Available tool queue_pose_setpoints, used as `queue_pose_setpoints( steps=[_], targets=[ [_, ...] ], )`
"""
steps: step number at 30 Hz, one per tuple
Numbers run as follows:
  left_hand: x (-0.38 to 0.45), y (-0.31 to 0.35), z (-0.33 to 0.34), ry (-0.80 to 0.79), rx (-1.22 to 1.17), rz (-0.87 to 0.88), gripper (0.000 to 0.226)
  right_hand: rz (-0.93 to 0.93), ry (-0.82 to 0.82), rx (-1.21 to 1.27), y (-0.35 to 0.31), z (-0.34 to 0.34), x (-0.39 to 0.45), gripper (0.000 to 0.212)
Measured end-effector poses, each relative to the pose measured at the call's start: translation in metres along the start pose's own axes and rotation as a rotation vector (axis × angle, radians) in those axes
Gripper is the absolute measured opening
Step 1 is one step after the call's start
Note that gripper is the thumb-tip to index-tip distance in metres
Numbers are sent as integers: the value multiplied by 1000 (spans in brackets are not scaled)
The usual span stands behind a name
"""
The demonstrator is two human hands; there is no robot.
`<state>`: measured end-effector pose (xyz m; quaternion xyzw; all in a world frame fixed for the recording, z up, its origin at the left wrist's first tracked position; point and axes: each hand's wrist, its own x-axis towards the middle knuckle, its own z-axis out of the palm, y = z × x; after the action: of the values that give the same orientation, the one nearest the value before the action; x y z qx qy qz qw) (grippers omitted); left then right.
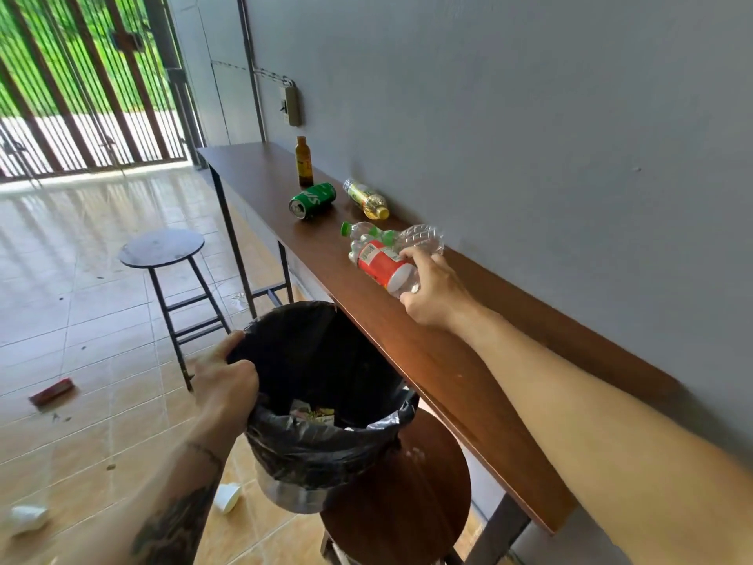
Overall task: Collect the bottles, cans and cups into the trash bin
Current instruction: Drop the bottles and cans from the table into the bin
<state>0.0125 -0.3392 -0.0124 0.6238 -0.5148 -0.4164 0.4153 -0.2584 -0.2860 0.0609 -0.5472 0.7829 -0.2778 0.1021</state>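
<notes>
- Nearest me, the left hand (pixel 226 387) has its grip clamped on the rim of the black-lined trash bin (pixel 326 405), held beside the table's front edge.
- Right hand (pixel 432 287) has its grip closed on the red-labelled bottle (pixel 381 265), lying on the table (pixel 448 360), long axis pointing away along the wall.
- Bin sits down-left of that bottle, so the right hand is the one to carry it.
- Further along lie a clear bottle (pixel 419 236), a green can (pixel 313 199), a yellow bottle (pixel 366 197); a brown bottle (pixel 304 161) stands.
- White cups (pixel 227 497) lie on the tiled floor (pixel 81 320).
</notes>
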Motion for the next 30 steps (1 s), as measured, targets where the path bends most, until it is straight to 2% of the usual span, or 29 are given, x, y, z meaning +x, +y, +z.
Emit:
queue_pose_setpoints(
  steps=[4,10,17,19,22,26,30],
  targets=[
    [13,-1,-19,29,-11,4,66,-84,-160,65,-55,42,-8,64],
    [54,-7,-54,85,-46,-22,64,-175,-337,-83,-105,116,-13,68],
    [125,-14,-86,56,-107,-33,61,-137,-447,-134,-150,178,18,69],
    [148,-16,-93,20,-116,-31,59,-118,-418,-74,-160,176,40,72],
    [179,-16,-99,-17,-114,-21,60,-58,-232,-19,-162,150,78,70],
    [203,-15,-97,-48,-98,-15,61,80,-57,-217,-136,109,111,75],
    [214,-12,-85,-74,-96,-28,61,215,-16,-386,-100,86,124,75]
  ],
)
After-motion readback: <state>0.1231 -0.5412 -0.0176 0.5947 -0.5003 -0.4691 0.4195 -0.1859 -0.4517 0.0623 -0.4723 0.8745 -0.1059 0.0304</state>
